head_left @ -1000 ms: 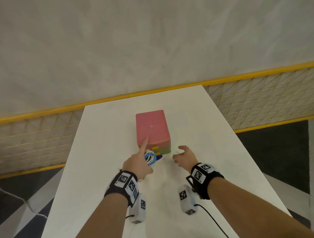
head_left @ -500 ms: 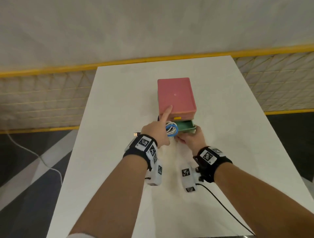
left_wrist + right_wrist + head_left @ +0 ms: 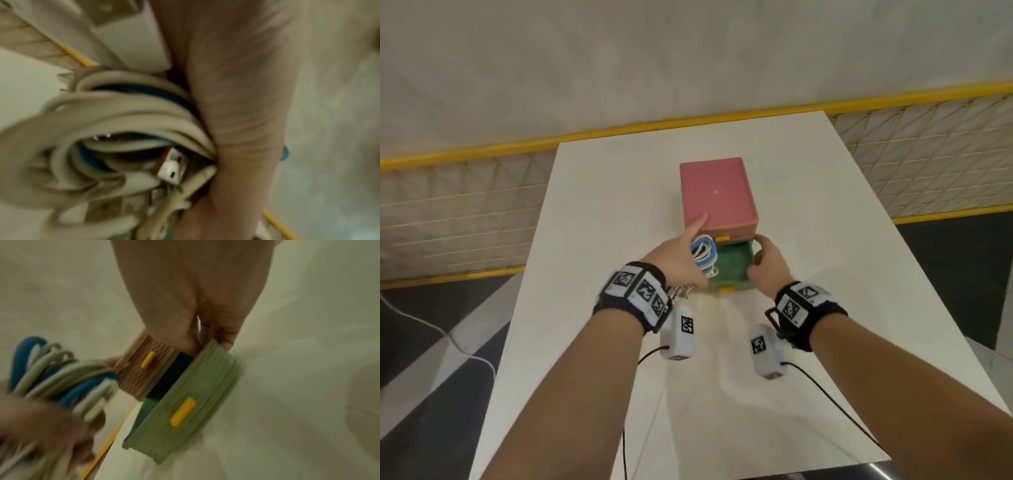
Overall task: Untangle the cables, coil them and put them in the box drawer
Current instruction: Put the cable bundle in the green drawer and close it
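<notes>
Two hands work at the pink box (image 3: 717,195) on the white table (image 3: 599,192) in the head view: the left hand (image 3: 676,262) grips the coiled cables (image 3: 703,255) (white and blue), index finger straight on the box top, just above the open green drawer (image 3: 732,270). The right hand (image 3: 768,269) curls round the drawer's right wall.

Left wrist view: fingers (image 3: 236,97) wrap the coil (image 3: 123,123).

Right wrist view: fingers (image 3: 191,331) grip the drawer (image 3: 197,395) edge.

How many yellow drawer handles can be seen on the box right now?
2. One yellow handle sits on the closed pink drawer just under the box top; the other handle is on the pulled-out green drawer. Lower handles may be hidden.
</notes>
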The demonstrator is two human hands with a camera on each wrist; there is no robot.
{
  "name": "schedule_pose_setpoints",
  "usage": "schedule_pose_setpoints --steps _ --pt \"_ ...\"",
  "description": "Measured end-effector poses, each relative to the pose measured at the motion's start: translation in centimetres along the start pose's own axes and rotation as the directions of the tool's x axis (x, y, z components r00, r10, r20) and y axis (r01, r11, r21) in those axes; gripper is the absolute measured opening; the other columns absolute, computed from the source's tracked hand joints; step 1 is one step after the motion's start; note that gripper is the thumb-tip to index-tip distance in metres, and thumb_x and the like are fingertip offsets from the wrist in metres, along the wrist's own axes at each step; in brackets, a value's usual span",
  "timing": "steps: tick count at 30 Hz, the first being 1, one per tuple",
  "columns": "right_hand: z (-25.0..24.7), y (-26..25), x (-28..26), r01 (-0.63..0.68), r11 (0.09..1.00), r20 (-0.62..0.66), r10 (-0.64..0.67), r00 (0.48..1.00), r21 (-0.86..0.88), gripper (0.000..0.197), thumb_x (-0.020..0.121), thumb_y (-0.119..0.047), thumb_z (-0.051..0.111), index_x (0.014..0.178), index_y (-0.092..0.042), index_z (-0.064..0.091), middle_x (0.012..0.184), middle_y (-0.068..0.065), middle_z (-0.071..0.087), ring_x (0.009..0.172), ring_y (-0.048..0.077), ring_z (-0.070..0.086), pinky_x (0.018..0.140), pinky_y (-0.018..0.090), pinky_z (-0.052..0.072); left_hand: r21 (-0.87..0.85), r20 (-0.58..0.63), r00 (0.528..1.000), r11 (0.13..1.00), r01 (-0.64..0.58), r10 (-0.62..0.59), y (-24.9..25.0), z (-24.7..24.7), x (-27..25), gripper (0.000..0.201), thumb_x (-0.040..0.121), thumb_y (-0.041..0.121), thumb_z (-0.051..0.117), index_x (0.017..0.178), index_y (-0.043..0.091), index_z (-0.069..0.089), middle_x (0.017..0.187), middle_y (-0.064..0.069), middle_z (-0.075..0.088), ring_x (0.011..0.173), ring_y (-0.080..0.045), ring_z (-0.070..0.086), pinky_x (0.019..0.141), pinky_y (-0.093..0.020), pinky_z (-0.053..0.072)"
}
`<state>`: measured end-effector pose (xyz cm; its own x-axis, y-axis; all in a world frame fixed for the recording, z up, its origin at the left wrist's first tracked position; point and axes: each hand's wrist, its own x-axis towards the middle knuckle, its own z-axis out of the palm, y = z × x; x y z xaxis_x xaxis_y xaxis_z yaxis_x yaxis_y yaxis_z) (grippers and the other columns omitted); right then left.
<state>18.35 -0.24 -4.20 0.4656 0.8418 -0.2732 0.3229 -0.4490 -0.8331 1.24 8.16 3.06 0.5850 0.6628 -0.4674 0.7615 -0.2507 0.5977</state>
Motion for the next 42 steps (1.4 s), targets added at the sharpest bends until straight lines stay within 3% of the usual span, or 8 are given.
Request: schedule_pose_setpoints --steps 5,11,16,19,25,31,35,42 --pt "0.1 2.1 -2.6 0.071 0.995 0.050 -0.068 0.996 -0.063 0.088 0.076 0.008 0.049 0.150 -0.019 0.010 0.100 0.007 0.045 0.067 0.011 0.047 0.059 0.017 0.038 -0.293 -0.286 0.958 0.953 -0.075 -0.013 1.7 1.2 -0.7 0.054 0.067 0.013 0.076 0.113 0.026 0.051 0.096 0.005 0.063 0.088 -0.017 0.062 0.075 -0.026 0.049" --pt "-0.4 1.4 -2.9 0.162 0.977 0.046 -0.157 0.987 -0.138 0.095 0.075 0.011 0.049 0.150 -0.021 -0.001 0.141 0.010 0.025 0.096 0.028 0.054 0.076 0.030 0.046 0.332 -0.256 0.965 0.932 0.143 -0.057 4.7 6.1 2.0 0.042 0.080 0.021 0.070 0.115 0.014 0.049 0.106 -0.006 0.065 0.096 -0.028 0.065 0.075 -0.034 0.047" --pt "-0.7 2.1 -3.6 0.439 0.873 0.106 -0.426 0.898 -0.214 0.085 0.085 -0.001 0.052 0.147 -0.041 0.010 0.159 -0.014 0.009 0.133 0.016 0.042 0.103 0.032 0.043 0.377 -0.348 0.922 0.875 0.304 -0.171 5.7 8.5 4.7 0.020 0.094 0.012 0.050 0.113 0.012 0.057 0.114 -0.006 0.065 0.105 -0.025 0.064 0.083 -0.036 0.049" --pt "-0.7 2.6 -3.4 0.444 0.853 0.142 -0.421 0.896 -0.273 0.073 0.089 -0.008 0.053 0.147 -0.034 0.018 0.158 -0.011 0.015 0.130 0.022 0.047 0.105 0.039 0.043 0.353 -0.370 0.910 0.877 0.325 -0.188 5.7 9.3 5.2 0.019 0.097 0.012 0.044 0.110 0.010 0.057 0.111 -0.007 0.065 0.103 -0.025 0.065 0.079 -0.035 0.049" --pt "-0.8 0.8 -1.5 0.408 0.772 0.407 -0.212 0.888 -0.488 0.080 0.089 -0.025 0.058 0.151 -0.021 0.008 0.160 0.001 0.006 0.127 0.030 0.049 0.103 0.037 0.042 0.421 0.078 0.973 0.892 0.165 -0.216 4.6 6.2 5.5 0.036 0.073 0.032 0.077 0.098 0.009 0.067 0.094 -0.009 0.069 0.086 -0.026 0.066 0.071 -0.032 0.052" --pt "-0.3 -1.0 -0.3 0.357 0.675 0.459 -0.029 0.888 -0.646 0.086 0.088 -0.016 0.054 0.148 -0.005 -0.006 0.129 0.022 0.055 0.104 0.036 0.061 0.077 0.037 0.045 0.472 -0.370 0.920 0.826 0.308 -0.132 3.6 10.4 5.2 0.042 0.091 0.020 0.056 0.121 -0.008 0.051 0.111 -0.016 0.064 0.099 -0.029 0.066 0.075 -0.034 0.051" --pt "-0.5 0.8 -1.3 0.434 0.699 0.413 -0.213 0.885 -0.569 0.087 0.087 -0.016 0.056 0.149 -0.006 -0.004 0.154 0.016 0.025 0.100 0.033 0.063 0.082 0.037 0.048 0.464 -0.388 0.904 0.810 0.359 -0.179 3.7 10.5 4.6 0.041 0.086 0.021 0.033 0.078 0.008 0.071 0.069 -0.004 0.068 0.058 -0.017 0.065 0.052 -0.024 0.047" --pt "0.1 1.5 -1.0 0.438 0.665 0.415 -0.206 0.886 -0.605 0.075 0.091 -0.011 0.046 0.150 -0.014 0.000 0.160 0.009 0.004 0.110 0.034 0.059 0.095 0.037 0.043 0.438 -0.108 0.978 0.875 0.209 -0.179 4.2 7.1 4.1 0.052 0.081 0.032 0.065 0.120 -0.001 0.053 0.100 -0.008 0.061 0.092 -0.025 0.064 0.072 -0.032 0.051"
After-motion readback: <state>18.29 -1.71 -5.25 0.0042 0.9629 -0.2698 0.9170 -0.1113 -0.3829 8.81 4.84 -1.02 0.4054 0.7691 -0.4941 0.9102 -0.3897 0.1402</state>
